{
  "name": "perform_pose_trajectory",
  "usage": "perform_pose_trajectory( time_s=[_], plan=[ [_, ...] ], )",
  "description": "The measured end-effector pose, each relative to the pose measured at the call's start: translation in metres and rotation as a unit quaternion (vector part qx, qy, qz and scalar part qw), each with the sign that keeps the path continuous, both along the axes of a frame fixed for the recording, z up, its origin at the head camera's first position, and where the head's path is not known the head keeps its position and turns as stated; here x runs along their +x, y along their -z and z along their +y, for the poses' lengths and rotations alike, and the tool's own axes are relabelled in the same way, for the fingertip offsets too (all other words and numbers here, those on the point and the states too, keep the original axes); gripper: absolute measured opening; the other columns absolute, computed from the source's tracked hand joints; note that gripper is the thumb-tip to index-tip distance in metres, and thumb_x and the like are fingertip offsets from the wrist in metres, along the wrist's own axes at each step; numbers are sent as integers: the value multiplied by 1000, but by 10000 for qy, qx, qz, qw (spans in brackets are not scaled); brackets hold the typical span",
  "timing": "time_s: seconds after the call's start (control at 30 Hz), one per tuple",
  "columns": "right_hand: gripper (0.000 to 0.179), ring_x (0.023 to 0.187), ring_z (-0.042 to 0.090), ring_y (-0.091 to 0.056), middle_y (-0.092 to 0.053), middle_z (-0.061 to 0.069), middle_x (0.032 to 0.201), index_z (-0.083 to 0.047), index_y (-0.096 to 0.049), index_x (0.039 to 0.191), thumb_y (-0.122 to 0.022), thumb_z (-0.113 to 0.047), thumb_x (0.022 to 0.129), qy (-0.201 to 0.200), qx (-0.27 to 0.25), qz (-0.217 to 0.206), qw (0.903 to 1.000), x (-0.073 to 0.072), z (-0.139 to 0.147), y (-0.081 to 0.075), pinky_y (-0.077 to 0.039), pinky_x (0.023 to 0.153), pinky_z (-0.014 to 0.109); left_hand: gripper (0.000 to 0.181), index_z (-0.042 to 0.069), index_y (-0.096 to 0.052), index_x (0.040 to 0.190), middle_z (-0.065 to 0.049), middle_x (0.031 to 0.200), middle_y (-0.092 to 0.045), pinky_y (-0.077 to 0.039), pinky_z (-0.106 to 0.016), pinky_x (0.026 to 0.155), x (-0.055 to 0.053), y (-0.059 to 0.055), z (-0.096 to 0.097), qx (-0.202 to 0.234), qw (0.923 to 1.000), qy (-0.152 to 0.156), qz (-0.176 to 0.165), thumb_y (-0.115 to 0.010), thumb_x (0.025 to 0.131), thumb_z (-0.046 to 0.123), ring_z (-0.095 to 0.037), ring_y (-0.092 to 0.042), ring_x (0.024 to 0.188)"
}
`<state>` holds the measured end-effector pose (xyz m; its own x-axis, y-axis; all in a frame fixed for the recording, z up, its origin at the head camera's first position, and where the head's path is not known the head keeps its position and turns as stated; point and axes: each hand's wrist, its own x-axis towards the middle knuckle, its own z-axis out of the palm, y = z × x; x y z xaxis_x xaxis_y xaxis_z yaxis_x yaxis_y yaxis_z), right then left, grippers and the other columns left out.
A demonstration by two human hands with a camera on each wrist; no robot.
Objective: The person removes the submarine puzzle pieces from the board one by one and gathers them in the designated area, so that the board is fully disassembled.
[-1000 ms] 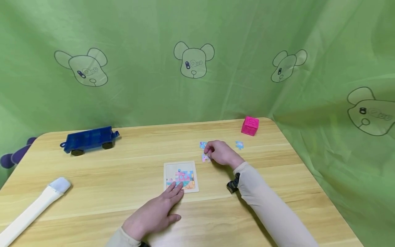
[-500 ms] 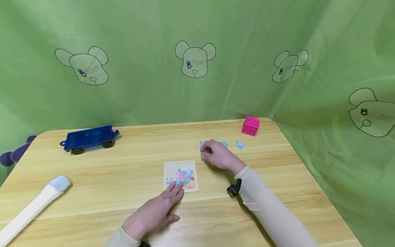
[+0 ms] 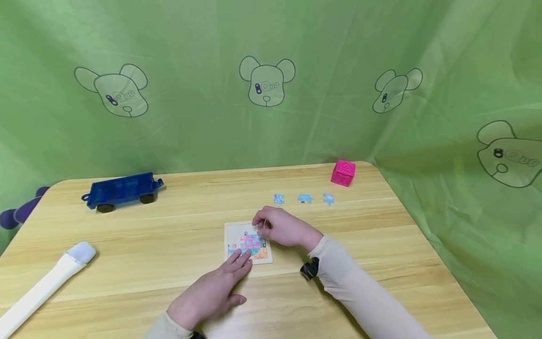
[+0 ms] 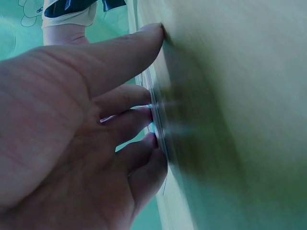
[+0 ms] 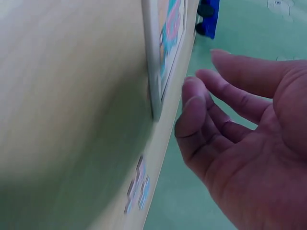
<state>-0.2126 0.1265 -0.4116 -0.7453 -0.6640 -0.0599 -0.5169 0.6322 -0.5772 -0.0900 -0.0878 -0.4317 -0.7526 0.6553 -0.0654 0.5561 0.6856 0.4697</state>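
Note:
A shallow square jigsaw tray [image 3: 236,227] lies mid-table, its lower and right parts filled with pink, blue and orange puzzle pieces [image 3: 251,241]. My left hand [image 3: 211,293] rests fingertips on its near edge, thumb spread out onto the table. Over the tray's far right corner is my right hand [image 3: 288,227], fingers loosely bent. In the right wrist view its thumb and fingertips stand apart and no piece shows between them. A pinkish loose piece [image 5: 136,184] lies on the table there, hidden behind the hand in the head view.
Along the table's far side lie three loose blue pieces: left piece [image 3: 278,199], middle piece [image 3: 305,198], right piece [image 3: 328,198]. A pink cube [image 3: 343,173] stands at the far right, a blue toy trailer [image 3: 123,191] at the far left. A long white object [image 3: 46,287] lies front left.
My right hand has moved left and nearer, from the loose pieces to the tray's far right corner, uncovering the loose blue pieces. The left hand has stayed on the tray.

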Motion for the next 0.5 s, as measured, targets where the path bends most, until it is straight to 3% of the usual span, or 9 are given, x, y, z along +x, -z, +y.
perform_pose_trajectory(
  time_s=[0.23,0.5],
  plan=[
    [25,91,16,-56,-59,2,101,-6,-67,116,-69,-8,91,-167,458,-17,9988,6,-16,2,-49,81,30,70,-3,-43,146,-15,157,-29,-38,-46,107,0,0,1,43,10000,12,3,-74,89,25,-34,-23,144],
    [22,89,13,-53,-55,0,98,-9,-66,110,-73,-10,89,-59,670,-93,9977,5,-25,8,-48,80,28,71,-4,-43,145,-18,155,-31,-35,-48,108,0,-3,2,105,9999,-15,-41,-75,88,24,-36,-23,143]
  ],
)
